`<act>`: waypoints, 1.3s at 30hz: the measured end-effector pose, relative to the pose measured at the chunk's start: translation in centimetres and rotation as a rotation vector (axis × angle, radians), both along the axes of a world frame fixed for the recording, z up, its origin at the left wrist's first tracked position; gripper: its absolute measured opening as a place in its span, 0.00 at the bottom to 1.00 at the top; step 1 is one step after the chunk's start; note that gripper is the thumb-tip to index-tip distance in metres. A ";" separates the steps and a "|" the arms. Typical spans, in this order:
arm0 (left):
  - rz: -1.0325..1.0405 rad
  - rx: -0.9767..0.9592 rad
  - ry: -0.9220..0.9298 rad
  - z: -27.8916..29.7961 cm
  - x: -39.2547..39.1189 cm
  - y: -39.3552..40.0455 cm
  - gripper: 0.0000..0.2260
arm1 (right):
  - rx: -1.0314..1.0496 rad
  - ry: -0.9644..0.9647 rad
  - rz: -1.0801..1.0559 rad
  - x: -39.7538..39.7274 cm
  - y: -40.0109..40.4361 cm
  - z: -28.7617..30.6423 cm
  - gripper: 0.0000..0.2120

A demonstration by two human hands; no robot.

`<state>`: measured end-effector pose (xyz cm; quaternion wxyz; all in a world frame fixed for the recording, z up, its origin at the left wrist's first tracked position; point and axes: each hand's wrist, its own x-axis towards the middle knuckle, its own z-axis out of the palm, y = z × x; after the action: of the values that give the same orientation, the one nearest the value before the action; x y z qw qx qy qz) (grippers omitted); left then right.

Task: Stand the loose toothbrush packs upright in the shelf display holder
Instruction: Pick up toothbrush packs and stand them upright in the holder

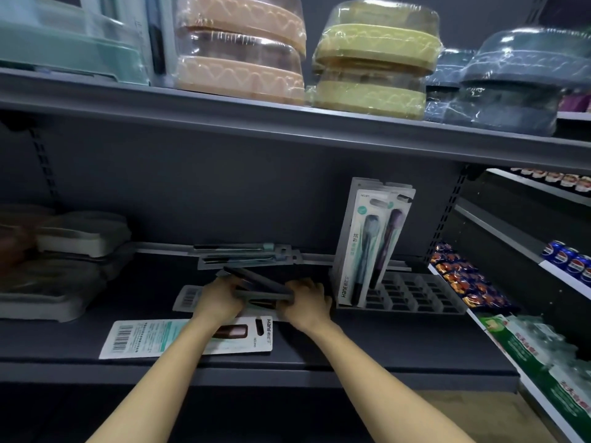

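on the dark shelf, left of the slotted display holder, our left hand and right hand pinch a small stack of toothbrush packs by its ends; we think they are light, stiff and slippery.

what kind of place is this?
Most likely a shop aisle: dark retail shelving holding shrink-wrapped containers, barcoded toothbrush packs upright in a display holder, and soda cans on the next bay.

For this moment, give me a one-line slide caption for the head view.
Both hands, left hand and right hand, grip loose toothbrush packs beside the display holder.
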<state>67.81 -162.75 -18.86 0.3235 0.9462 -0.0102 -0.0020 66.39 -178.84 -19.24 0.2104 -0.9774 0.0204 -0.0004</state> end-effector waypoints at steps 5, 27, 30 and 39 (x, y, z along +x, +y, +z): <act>-0.020 0.087 0.050 -0.1 0.1 -0.6 0.19 | -0.059 0.056 0.057 0.4 0.1 -0.4 0.22; 0.187 -0.132 -0.345 0.5 0.0 -1.8 0.07 | -0.073 0.003 0.091 -0.8 -1.4 -0.5 0.16; 0.199 -0.220 -0.327 1.0 -0.2 -2.2 0.07 | -0.009 -0.101 0.065 -0.8 -1.6 -0.6 0.14; 0.131 -0.339 -0.162 1.5 -1.4 -4.0 0.10 | 0.581 -0.134 -0.034 -1.6 -2.0 1.3 0.11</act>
<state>66.43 -166.79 -17.34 0.4756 0.8739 0.0252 0.0972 64.76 -180.80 -17.96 0.4823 -0.8735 0.0221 -0.0624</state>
